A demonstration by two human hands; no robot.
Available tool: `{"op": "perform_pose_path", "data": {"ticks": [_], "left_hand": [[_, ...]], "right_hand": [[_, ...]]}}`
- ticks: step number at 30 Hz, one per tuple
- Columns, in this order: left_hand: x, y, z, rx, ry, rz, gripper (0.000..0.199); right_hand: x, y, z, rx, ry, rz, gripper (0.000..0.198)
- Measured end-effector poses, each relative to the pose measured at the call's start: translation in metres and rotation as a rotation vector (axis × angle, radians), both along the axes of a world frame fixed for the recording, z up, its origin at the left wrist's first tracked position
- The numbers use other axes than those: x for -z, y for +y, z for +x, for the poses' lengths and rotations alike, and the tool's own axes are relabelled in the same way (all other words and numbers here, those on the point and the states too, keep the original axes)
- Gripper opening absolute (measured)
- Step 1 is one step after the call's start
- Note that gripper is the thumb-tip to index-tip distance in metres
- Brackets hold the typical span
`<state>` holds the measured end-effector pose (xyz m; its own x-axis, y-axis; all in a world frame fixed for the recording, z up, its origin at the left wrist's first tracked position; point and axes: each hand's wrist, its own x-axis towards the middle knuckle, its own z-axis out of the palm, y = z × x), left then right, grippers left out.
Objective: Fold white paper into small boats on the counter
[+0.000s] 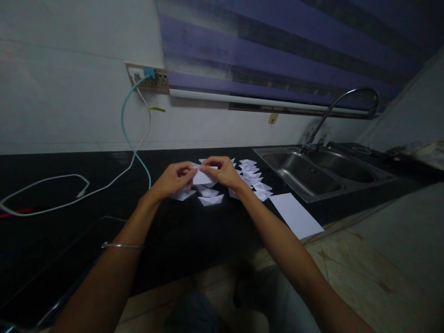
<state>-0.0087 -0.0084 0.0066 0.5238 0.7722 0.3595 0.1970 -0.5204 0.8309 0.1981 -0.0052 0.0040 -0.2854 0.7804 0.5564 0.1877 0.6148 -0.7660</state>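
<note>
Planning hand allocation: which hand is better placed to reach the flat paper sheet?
Right hand, likely: nearer the flat paper sheet than the left hand, though both hold one paper piece.

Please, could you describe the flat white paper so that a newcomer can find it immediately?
Look first for the steel double sink set in the black counter. Beside its near left corner, at the counter's front edge, lies the white paper. It is a flat, plain rectangle, unlike the small folded paper boats to its left.
</note>
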Motion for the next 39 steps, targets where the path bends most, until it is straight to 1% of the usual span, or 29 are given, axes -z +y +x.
{"op": "perform_pose_path", "data": {"ticks": [3, 8, 10, 11, 15, 18, 21, 26, 28, 30, 31, 35, 37, 39], "left_hand": [[0.001, 0.003, -0.001, -0.008, -0.017, 0.046, 0.026], [0.000, 0.007, -0.005, -0.035, -0.017, 0.226, 0.030], [-0.001, 0.007, -0.006, -0.035, -0.012, 0.268, 0.031], [-0.001, 0.007, -0.006, -0.026, -0.015, 0.258, 0.031], [0.002, 0.005, -0.001, -0.014, -0.017, 0.132, 0.033], [0.005, 0.004, 0.006, -0.068, 0.029, 0.182, 0.035], [0.007, 0.005, 0.010, -0.120, 0.073, 0.243, 0.035], [0.005, 0.005, 0.009, -0.209, 0.112, 0.294, 0.035], [0.005, 0.005, 0.008, -0.236, 0.112, 0.304, 0.035], [0.006, 0.005, 0.007, -0.239, 0.094, 0.266, 0.036], [0.007, 0.004, 0.007, -0.216, 0.091, 0.218, 0.038], [0.011, 0.001, 0.007, -0.062, 0.149, -0.032, 0.057], [0.012, -0.002, 0.008, -0.034, 0.151, -0.085, 0.063], [0.010, -0.004, 0.008, -0.021, 0.112, -0.097, 0.064]], "right_hand": [[0.003, 0.002, -0.002, 0.026, 0.018, 0.008, 0.025], [0.005, 0.000, -0.005, 0.025, 0.048, 0.019, 0.026], [0.004, -0.001, -0.006, 0.028, 0.046, 0.027, 0.025], [0.004, -0.001, -0.006, 0.029, 0.047, 0.032, 0.025], [0.005, -0.002, -0.008, 0.016, 0.057, 0.040, 0.025], [0.004, -0.002, -0.008, 0.006, 0.052, -0.009, 0.027], [0.002, -0.002, -0.007, 0.026, 0.058, -0.077, 0.028], [0.002, 0.000, 0.001, 0.022, 0.022, -0.183, 0.034], [0.002, 0.001, 0.004, 0.017, 0.023, -0.205, 0.036], [0.003, 0.002, 0.005, 0.032, 0.037, -0.199, 0.036], [0.003, 0.003, 0.005, 0.051, 0.050, -0.189, 0.036], [0.007, 0.008, 0.005, 0.129, 0.122, -0.185, 0.038], [0.009, 0.010, 0.007, 0.131, 0.140, -0.208, 0.040], [0.010, 0.012, 0.011, 0.103, 0.138, -0.228, 0.040]]}}
